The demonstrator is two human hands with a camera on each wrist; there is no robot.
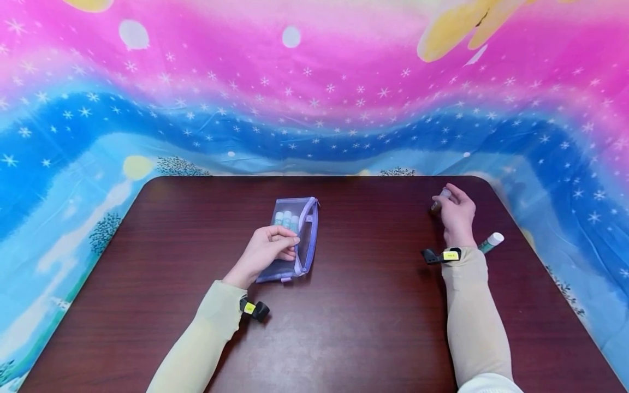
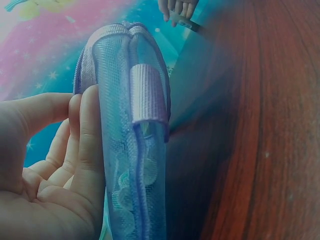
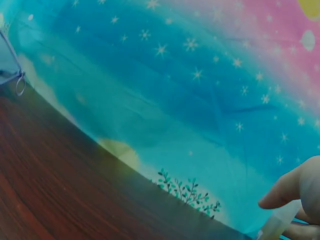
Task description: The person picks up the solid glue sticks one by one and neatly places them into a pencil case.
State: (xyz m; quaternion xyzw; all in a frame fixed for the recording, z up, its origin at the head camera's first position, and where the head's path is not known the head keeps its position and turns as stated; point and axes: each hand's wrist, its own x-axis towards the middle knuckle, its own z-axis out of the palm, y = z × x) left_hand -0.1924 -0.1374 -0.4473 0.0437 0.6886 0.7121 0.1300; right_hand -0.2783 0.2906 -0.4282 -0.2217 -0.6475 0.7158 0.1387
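My left hand [image 1: 270, 245] pinches the edge of a purple mesh zipper pouch [image 1: 313, 234], thumb against fingers in the left wrist view. The pouch's zipped side gapes, and several white-capped tubes [image 1: 286, 219] with teal labels show through the mesh. Over at the far right of the table, my right hand [image 1: 458, 215] holds a small tube [image 1: 445, 193] between thumb and fingers. That tube has a pale translucent end and a darker brownish body. In the right wrist view only its pale part [image 3: 280, 220] shows, under the thumb.
Beside my right wrist a white-capped tube with a green label [image 1: 491, 243] is partly hidden by the sleeve. The dark wooden table [image 1: 363, 305] ends at a patterned cloth backdrop [image 1: 314, 120] behind and at both sides.
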